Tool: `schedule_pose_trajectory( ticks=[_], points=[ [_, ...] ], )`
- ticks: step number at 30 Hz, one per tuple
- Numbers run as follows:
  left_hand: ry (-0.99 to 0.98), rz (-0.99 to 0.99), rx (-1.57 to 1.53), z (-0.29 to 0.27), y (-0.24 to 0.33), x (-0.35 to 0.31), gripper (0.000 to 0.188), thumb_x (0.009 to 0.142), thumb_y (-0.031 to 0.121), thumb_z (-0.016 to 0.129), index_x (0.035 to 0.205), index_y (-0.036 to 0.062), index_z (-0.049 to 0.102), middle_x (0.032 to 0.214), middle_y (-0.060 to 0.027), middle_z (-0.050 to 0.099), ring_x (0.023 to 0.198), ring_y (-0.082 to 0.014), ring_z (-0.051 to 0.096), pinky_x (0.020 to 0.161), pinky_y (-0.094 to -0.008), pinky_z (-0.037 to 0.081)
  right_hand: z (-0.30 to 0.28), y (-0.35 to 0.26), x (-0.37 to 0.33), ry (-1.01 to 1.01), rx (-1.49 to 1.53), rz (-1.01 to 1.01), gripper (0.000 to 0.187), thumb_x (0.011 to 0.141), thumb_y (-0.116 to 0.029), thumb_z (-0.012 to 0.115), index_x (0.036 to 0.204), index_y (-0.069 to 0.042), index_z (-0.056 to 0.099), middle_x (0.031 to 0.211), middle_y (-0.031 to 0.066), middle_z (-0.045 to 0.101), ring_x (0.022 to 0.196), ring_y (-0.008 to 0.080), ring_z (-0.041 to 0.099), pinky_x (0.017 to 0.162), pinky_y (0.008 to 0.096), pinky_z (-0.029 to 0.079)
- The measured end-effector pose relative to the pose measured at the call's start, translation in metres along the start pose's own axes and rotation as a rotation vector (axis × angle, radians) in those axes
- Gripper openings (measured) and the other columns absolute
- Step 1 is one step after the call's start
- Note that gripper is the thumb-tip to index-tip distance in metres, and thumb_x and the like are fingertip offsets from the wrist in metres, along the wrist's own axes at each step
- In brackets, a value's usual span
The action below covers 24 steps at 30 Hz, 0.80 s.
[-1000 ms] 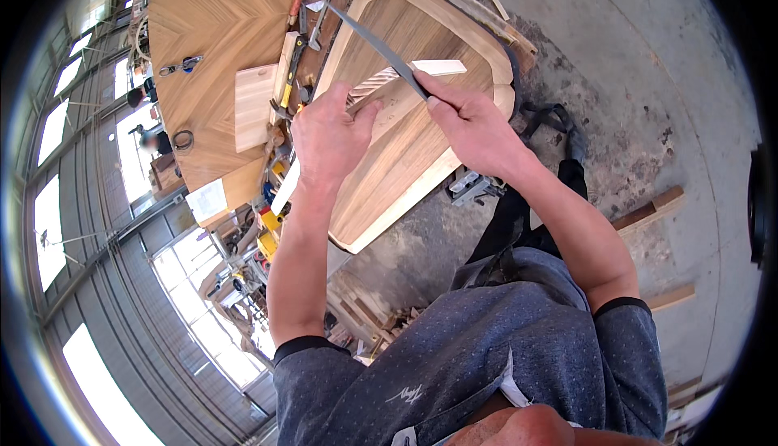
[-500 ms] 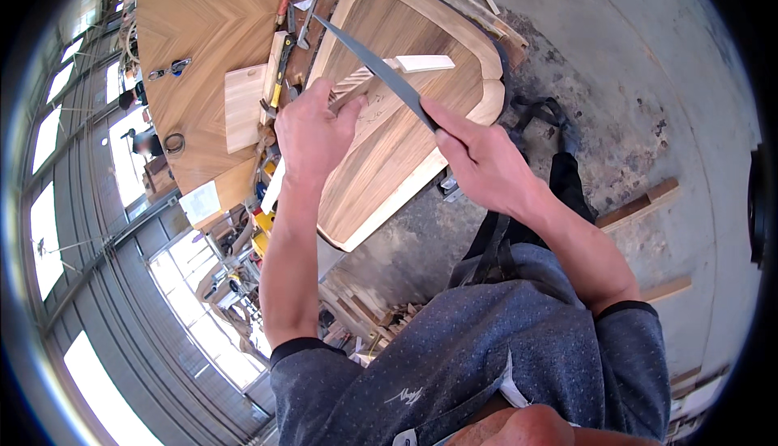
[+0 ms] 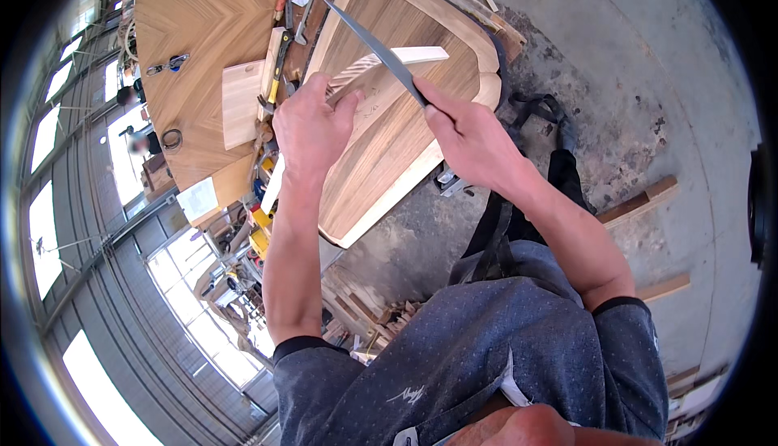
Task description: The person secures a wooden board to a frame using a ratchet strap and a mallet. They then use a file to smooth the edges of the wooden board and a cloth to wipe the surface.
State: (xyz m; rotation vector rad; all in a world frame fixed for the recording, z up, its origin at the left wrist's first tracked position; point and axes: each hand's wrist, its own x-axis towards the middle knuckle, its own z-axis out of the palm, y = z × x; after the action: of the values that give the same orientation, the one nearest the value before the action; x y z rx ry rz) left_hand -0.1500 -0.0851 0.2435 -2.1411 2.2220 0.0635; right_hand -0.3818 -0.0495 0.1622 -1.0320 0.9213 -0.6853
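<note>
My left hand [image 3: 313, 128] is closed around the near end of a slim, curved piece of pale wood [image 3: 425, 55], thumb along its side. Slanting grooves mark the middle of the piece, while its far end is smooth and light. In my right hand [image 3: 472, 140] is the grip end of a long grey file [image 3: 374, 46], which tapers to a point toward the upper left. The file crosses over the wood piece; whether the two touch, I cannot tell. Beneath both lies a large wooden panel [image 3: 381, 174] with a pale, angled border.
Left of the panel are a hammer [image 3: 275, 75], a wrench-like metal tool [image 3: 305, 23] and a small pale board [image 3: 242, 104]. Beyond them stands a herringbone-patterned tabletop [image 3: 207, 12]. Timber lengths [image 3: 640, 199] lie on the concrete floor at right. People show at far left.
My right hand and the file have moved slightly up and left, and the file stands a little steeper. The wood piece sits slightly higher, still in my left hand.
</note>
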Motion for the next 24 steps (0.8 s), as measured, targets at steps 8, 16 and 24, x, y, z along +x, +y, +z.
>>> schedule_pose_trajectory(
  ticks=[8, 16, 24],
  points=[
    [-0.009, -0.012, 0.024, 0.002, 0.0, -0.004, 0.034, 0.082, 0.03, 0.086, 0.092, 0.0039, 0.066, 0.054, -0.0135, 0.056, 0.05, -0.0302, 0.059, 0.054, -0.0399, 0.046, 0.0, -0.003, 0.005, -0.013, -0.005, 0.023, 0.041, 0.105, -0.016, 0.047, 0.141, 0.002, 0.055, 0.098, 0.0338, 0.066, 0.089, 0.0438, 0.069, 0.08, 0.045, 0.052],
    [-0.021, -0.037, 0.038, -0.002, 0.003, -0.004, 0.036, 0.082, 0.029, 0.085, 0.084, 0.0035, 0.06, 0.054, -0.0145, 0.056, 0.053, -0.0339, 0.06, 0.054, -0.0417, 0.048, 0.004, 0.002, 0.009, 0.02, -0.077, -0.077, 0.042, 0.105, -0.016, 0.048, 0.142, 0.002, 0.055, 0.094, 0.0323, 0.066, 0.087, 0.0409, 0.072, 0.079, 0.0446, 0.053],
    [-0.005, -0.005, 0.053, -0.002, 0.002, 0.002, 0.035, 0.082, 0.031, 0.085, 0.088, 0.0038, 0.064, 0.056, -0.0154, 0.058, 0.055, -0.0364, 0.062, 0.056, -0.0433, 0.049, 0.004, -0.001, -0.001, 0.006, -0.056, -0.055, 0.04, 0.105, -0.015, 0.048, 0.142, 0.0, 0.057, 0.091, 0.0308, 0.067, 0.082, 0.0413, 0.07, 0.076, 0.0434, 0.053]
  ],
)
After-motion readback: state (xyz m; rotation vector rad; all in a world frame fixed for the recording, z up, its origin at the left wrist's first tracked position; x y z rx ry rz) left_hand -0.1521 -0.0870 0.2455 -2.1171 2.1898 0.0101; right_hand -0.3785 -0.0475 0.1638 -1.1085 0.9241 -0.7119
